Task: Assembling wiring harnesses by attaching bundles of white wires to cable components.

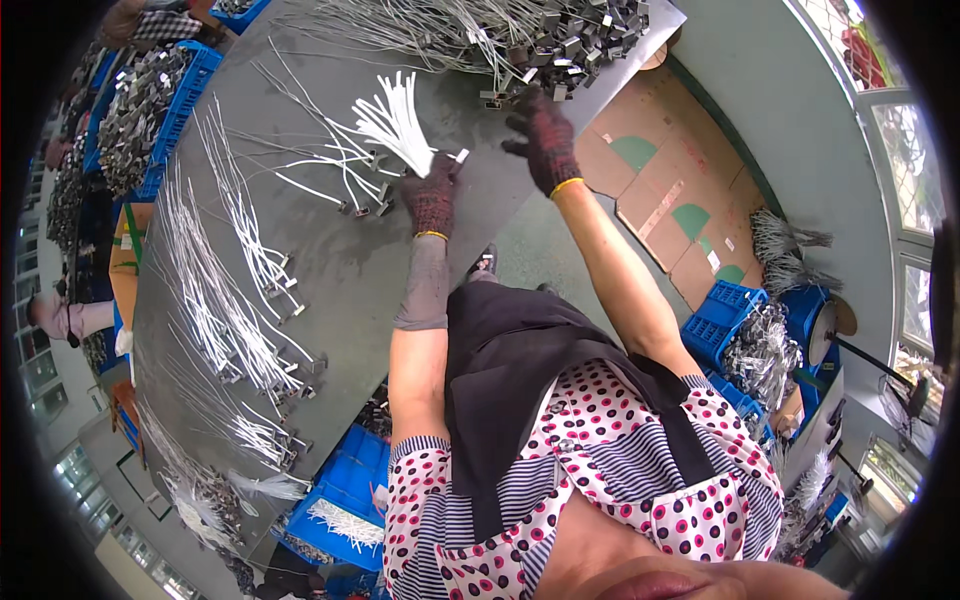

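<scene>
In dark red-and-black knit gloves, both my hands are over the grey table point(345, 260). My left hand point(433, 197) is closed around a bundle of white sleeved wires point(395, 125), which fan out away from me. A small pale end piece shows by its fingers. My right hand point(547, 140) has its fingers apart, holding nothing I can see, at the near edge of a heap of wires with metal-cased end pieces point(565, 55). Beside my left hand lies a loose group of white-sleeved wires point(335, 165) with small dark ends.
Several wire bunches point(225, 310) lie along the table's left side. A blue crate point(185, 110) of metal parts stands beyond it. Another blue crate point(350, 480) is below the near edge. Flattened cardboard point(660, 180) covers floor at right, near a blue crate point(725, 310).
</scene>
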Available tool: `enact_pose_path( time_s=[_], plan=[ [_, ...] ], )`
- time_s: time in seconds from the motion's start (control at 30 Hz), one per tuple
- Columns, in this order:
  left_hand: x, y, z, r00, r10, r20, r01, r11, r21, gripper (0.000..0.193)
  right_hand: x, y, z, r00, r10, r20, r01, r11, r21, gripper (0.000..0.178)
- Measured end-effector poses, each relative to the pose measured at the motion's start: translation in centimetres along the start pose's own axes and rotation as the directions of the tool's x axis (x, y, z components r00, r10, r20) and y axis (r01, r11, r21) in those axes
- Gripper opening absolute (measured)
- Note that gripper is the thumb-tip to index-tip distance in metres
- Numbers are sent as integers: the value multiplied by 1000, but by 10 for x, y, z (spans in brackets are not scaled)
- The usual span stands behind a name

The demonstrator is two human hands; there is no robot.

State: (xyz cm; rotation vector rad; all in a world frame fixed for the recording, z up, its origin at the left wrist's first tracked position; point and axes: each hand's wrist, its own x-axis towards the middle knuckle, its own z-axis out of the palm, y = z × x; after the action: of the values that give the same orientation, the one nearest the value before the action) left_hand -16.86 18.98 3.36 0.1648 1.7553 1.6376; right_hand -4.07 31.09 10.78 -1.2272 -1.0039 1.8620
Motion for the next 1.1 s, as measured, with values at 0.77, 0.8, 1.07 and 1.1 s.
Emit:
enact_pose_path(
  time_s=[0.77, 0.8, 1.07, 1.1],
  plan=[
    [-75, -33, 107, 874, -165, 456, 388, 804, -451, 24, -123, 50, -220, 984, 3, 179, 118, 743, -659, 27],
    [-76, -32, 111, 872, -172, 459, 394, 804, -446, 24, -142, 65, -244, 979, 34, 203, 98, 789, -607, 26],
    [-94, -42, 116, 883, -151, 445, 367, 812, -453, 25, -290, 155, -417, 924, 352, 146, -92, 577, -811, 24],
    [-96, -41, 112, 900, -144, 410, 348, 805, -480, 25, -297, 161, -430, 921, 381, 85, -147, 539, -829, 24]
  ],
)
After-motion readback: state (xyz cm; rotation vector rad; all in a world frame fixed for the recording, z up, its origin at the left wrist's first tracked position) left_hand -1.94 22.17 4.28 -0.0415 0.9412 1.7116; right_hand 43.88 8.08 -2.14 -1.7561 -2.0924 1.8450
